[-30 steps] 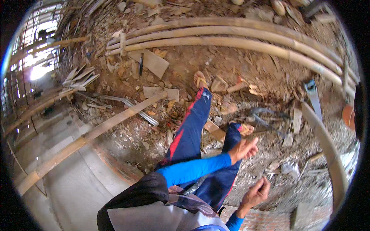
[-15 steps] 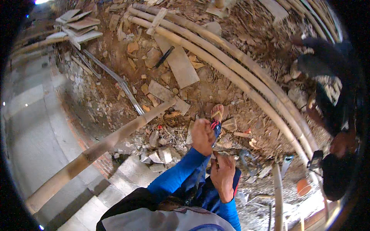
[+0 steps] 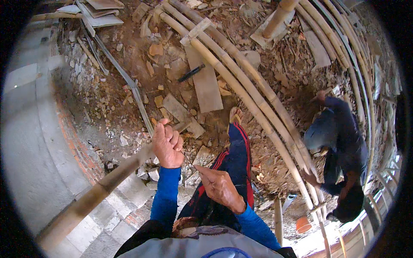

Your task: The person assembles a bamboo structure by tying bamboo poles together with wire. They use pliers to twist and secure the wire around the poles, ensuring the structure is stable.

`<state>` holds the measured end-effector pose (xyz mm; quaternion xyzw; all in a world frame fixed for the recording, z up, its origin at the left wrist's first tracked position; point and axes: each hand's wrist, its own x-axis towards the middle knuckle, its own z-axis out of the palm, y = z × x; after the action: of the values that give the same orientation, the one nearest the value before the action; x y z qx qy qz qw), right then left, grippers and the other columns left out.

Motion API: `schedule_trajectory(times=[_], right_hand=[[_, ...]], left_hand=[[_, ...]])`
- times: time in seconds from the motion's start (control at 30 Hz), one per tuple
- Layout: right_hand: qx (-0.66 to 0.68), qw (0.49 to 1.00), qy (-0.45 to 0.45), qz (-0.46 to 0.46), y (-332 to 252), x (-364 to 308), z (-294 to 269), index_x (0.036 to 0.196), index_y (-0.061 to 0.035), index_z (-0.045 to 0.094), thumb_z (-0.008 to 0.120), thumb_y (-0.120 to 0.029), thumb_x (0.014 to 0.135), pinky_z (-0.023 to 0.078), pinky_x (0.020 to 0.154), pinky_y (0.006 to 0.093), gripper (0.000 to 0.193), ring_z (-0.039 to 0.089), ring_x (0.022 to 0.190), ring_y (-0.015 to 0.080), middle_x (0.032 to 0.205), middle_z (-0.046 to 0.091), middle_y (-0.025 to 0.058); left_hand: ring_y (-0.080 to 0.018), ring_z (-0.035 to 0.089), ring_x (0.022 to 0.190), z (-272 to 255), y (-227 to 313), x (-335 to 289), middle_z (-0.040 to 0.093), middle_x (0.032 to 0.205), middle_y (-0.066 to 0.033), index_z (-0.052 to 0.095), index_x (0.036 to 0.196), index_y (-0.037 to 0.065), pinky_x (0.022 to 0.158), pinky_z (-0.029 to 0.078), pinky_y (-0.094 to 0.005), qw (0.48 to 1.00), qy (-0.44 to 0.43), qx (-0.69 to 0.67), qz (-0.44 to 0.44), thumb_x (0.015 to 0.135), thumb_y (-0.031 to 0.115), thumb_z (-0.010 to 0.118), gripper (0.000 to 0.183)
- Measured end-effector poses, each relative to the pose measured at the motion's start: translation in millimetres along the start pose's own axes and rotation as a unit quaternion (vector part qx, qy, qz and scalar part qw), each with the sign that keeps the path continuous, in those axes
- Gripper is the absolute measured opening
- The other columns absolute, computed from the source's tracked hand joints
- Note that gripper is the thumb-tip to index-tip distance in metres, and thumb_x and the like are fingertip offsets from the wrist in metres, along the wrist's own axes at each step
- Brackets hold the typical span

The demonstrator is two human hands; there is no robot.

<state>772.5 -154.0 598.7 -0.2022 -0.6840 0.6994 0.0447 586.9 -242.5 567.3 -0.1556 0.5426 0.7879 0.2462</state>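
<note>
My left hand [image 3: 168,145] is raised in front of me with its fingers curled into a closed grip. It overlaps a thick bamboo pole [image 3: 101,185] that slants up from the lower left; I cannot tell whether the two touch. My right hand [image 3: 220,189] is just right of it, above my legs, its thumb and fingers pressed together and pointing toward the left hand. Whatever either hand may hold is too small or hidden. Below them are my legs in dark trousers with red stripes [image 3: 239,151] and a sandalled foot [image 3: 235,115].
Several long bamboo poles [image 3: 254,92] curve across the ground from upper left to lower right. Beside them a co-worker [image 3: 344,146] bends down, one hand by the poles. A handsaw [image 3: 288,202], an orange bucket [image 3: 303,224], flat boards [image 3: 204,88] and a concrete ledge [image 3: 26,146] lie around.
Both hands have moved left, and the left hand now overlaps the slanted bamboo pole. My view has shifted, showing more of my legs and of the co-worker.
</note>
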Motion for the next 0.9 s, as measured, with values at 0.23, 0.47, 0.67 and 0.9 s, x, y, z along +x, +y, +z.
schedule_trajectory(times=[0.23,0.47,0.67,0.9], right_hand=[[0.044,0.992,0.002,0.119,-39,34,-45,0.118,-0.0017,0.071,0.063,-0.004,0.097,0.057,0.069,0.0369,0.023,0.074,0.078,0.0344,0.093,0.074,0.0218],[0.041,0.988,-0.023,0.150,-105,85,-109,0.116,-0.0001,0.072,0.062,-0.008,0.101,0.054,0.070,0.0315,0.020,0.071,0.082,0.0177,0.098,0.076,0.0153],[0.044,0.989,-0.070,0.124,-145,130,-145,0.117,-0.0013,0.073,0.060,-0.010,0.102,0.052,0.072,0.0307,0.021,0.064,0.081,0.0114,0.100,0.076,0.0100],[0.047,0.953,-0.201,0.224,-194,212,-165,0.119,-0.0032,0.073,0.059,-0.016,0.104,0.053,0.083,0.0311,0.024,0.068,0.092,0.0161,0.107,0.076,0.0106]], left_hand=[[-0.0031,0.031,0.050,81,62,59,0.034,0.066,0.0074,0.063,0.113,0.008,0.039,0.026,-0.0199,0.996,-0.003,0.051,0.076,0.104,0.038,0.062,0.032],[-0.0014,0.031,0.047,189,110,85,0.041,0.065,0.0067,0.067,0.116,0.007,0.038,0.027,-0.0196,0.997,-0.008,0.041,0.072,0.105,0.032,0.062,0.028],[-0.0013,0.034,0.047,228,165,112,0.044,0.065,0.0069,0.070,0.117,0.007,0.038,0.028,-0.0191,0.994,0.009,0.023,0.105,0.106,0.029,0.061,0.026],[-0.0023,0.031,0.045,235,213,176,0.036,0.060,0.0074,0.067,0.121,0.007,0.035,0.025,-0.0203,0.994,0.047,-0.062,0.079,0.107,0.028,0.058,0.027]])
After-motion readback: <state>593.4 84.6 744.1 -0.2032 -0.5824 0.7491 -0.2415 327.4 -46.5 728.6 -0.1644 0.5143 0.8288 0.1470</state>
